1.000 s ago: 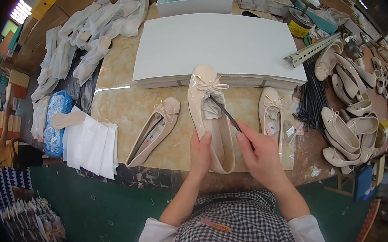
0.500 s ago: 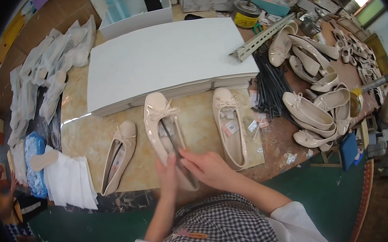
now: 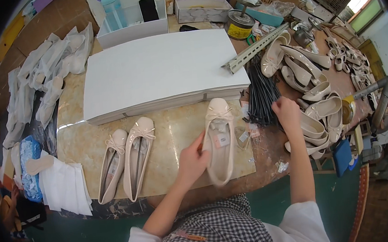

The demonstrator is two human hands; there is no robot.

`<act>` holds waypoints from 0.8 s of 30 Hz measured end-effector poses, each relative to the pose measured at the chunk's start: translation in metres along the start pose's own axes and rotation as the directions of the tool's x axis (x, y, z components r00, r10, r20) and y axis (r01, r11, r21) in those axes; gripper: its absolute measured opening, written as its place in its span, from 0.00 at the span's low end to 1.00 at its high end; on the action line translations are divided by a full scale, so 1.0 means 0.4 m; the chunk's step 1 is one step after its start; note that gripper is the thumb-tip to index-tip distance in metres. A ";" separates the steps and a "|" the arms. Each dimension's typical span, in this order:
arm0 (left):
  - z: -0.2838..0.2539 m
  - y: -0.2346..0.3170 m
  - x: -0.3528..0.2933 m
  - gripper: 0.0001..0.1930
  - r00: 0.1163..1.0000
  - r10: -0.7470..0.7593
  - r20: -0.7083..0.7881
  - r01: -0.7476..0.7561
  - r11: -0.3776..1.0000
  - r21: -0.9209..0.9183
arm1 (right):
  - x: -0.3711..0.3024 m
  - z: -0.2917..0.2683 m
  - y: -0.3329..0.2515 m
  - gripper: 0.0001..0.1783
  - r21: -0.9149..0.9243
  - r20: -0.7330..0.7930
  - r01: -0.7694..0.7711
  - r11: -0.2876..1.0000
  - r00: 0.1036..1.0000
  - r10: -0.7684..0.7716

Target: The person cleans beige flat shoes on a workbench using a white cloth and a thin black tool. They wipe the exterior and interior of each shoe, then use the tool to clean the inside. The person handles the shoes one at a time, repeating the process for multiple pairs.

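- Left of centre in the frame, an outer beige shoe (image 3: 117, 168) and its neighbour (image 3: 143, 161) lie close together on the worktop (image 3: 173, 144), a black stick lengthwise in each; a sweep of the left forearm might knock them askew
- Mid-frame, the left hand (image 3: 193, 162) has its fingers closed on the left side of a third shoe (image 3: 222, 160), toe up-frame, no stick showing in it; a hard pinch could mark the glossy upper, a loose one could let it slip
- Right of centre, the right hand (image 3: 287, 114) has curled fingers at the bundle of black sticks (image 3: 260, 96); I cannot tell whether they grip one, and tangled sticks could come away together
- At right, heaped shoes (image 3: 318, 125) sit close by the right wrist, which could bump them
- Since the earlier frame: the neighbour shoe, then in both hands, now lies at left; the left hand has taken the third shoe; the right hand has moved to the sticks
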State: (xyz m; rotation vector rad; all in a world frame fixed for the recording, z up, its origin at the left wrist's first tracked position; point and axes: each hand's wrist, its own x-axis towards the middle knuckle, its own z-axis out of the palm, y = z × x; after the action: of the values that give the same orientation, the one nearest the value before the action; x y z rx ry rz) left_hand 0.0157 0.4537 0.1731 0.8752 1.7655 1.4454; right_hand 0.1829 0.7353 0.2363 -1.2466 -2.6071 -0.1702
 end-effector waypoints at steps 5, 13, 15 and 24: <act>-0.078 0.036 -0.109 0.28 0.887 -0.174 0.428 0.462 0.369 -0.807 | -0.110 -0.113 -0.182 0.13 0.648 0.233 -0.292 0.703 0.955 0.181; -0.163 -0.019 -0.104 0.31 0.969 -0.137 -0.205 -0.011 0.806 -0.591 | -0.269 -0.223 -0.479 0.18 0.876 0.425 -0.277 0.394 0.831 -0.360; -0.155 -0.040 -0.106 0.31 0.957 -0.044 -0.288 -0.093 0.890 -0.446 | -0.260 -0.217 -0.497 0.17 0.885 0.422 -0.290 0.364 0.831 -0.364; -0.116 0.008 -0.136 0.42 0.934 -0.021 -0.358 -0.149 0.885 -0.442 | -0.254 -0.204 -0.585 0.17 0.891 0.083 0.038 0.452 0.966 -0.244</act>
State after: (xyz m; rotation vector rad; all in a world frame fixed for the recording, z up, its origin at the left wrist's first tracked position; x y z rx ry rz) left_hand 0.0065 0.3843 0.1880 0.4403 1.5274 2.0619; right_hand 0.0761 0.4951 0.2876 -0.6307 -2.2943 1.2241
